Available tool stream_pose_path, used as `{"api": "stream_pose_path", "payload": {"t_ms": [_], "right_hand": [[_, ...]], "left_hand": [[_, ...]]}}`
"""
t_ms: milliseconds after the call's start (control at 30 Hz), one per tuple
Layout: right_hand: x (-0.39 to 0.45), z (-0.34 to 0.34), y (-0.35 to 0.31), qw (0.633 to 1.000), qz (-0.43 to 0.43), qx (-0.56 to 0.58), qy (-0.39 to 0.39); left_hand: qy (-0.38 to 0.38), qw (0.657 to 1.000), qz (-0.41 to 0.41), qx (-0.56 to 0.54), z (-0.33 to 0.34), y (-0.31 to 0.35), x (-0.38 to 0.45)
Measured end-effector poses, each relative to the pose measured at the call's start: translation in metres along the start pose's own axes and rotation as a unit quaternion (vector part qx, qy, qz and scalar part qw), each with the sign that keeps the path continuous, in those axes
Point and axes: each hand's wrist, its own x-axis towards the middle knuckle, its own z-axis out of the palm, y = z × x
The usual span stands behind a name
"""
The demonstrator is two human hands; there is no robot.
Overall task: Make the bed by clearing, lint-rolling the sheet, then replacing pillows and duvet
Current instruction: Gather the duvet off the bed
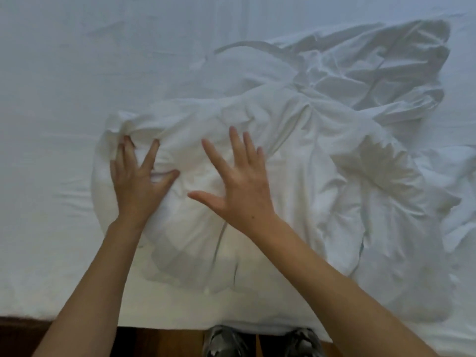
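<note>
Both hands lie spread on the crumpled duvet: right hand (239,186) flat, left hand (136,181) pressing, fingertips sunk in a fold. Sheet (77,73) shows bare toward the far edge; duvet (322,155) is heaped at the near edge. Likely replacing it; next, find corners and spread it.

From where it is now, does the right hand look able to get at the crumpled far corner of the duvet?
Probably yes: the right hand is open over the duvet, and nothing lies between.

Bare forearms (322,274), no sleeves; grey patterned shoes (226,342).
</note>
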Motion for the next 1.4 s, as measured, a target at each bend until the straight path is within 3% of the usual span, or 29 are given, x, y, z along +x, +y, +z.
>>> {"api": "stream_pose_path", "payload": {"t_ms": [67, 167, 233, 333, 400, 633, 833, 967, 1067, 1167, 1267, 1333, 1400], "right_hand": [[0.019, 0.047, -0.005, 0.992, -0.002, -0.083, -0.099], [0.031, 0.097, 0.021, 0.970, 0.060, -0.100, -0.213], [0.034, 0.112, 0.031, 0.967, 0.078, -0.092, -0.224], [0.040, 0.125, 0.037, 0.964, 0.095, -0.092, -0.230], [0.045, 0.133, 0.041, 0.962, 0.108, -0.080, -0.239], [0.059, 0.156, 0.059, 0.957, 0.125, -0.080, -0.248], [0.060, 0.161, 0.061, 0.956, 0.135, -0.076, -0.250], [0.058, 0.140, 0.060, 0.946, 0.148, -0.054, -0.282], [0.058, 0.101, 0.059, 0.935, 0.168, 0.050, -0.309], [0.040, 0.042, 0.052, 0.912, 0.218, 0.258, -0.234], [0.009, -0.027, 0.046, 0.863, 0.292, 0.410, -0.052], [-0.013, -0.080, 0.049, 0.835, 0.278, 0.472, 0.045], [-0.030, -0.137, 0.054, 0.846, 0.236, 0.470, 0.085]], "left_hand": [[-0.002, 1.000, 0.012, -0.028, 0.000, -0.014, 0.003], [0.015, 1.000, -0.012, -0.009, -0.003, -0.056, 0.007], [-0.019, 0.989, -0.127, -0.070, 0.000, -0.094, 0.004], [-0.141, 0.903, -0.260, -0.312, 0.019, -0.132, -0.004], [-0.195, 0.870, -0.273, -0.362, 0.036, -0.147, -0.002], [-0.328, 0.852, -0.259, -0.316, 0.085, -0.175, 0.034], [-0.310, 0.846, -0.261, -0.346, 0.082, -0.148, 0.028], [-0.283, 0.812, -0.312, -0.405, 0.049, -0.121, 0.012], [-0.215, 0.833, -0.290, -0.420, -0.003, -0.092, -0.003], [-0.161, 0.846, -0.218, -0.459, -0.061, -0.032, -0.030], [-0.122, 0.836, -0.169, -0.508, -0.095, 0.050, -0.062], [-0.091, 0.831, -0.143, -0.530, -0.105, 0.112, -0.080], [-0.070, 0.838, -0.121, -0.528, -0.105, 0.174, -0.096]]}}
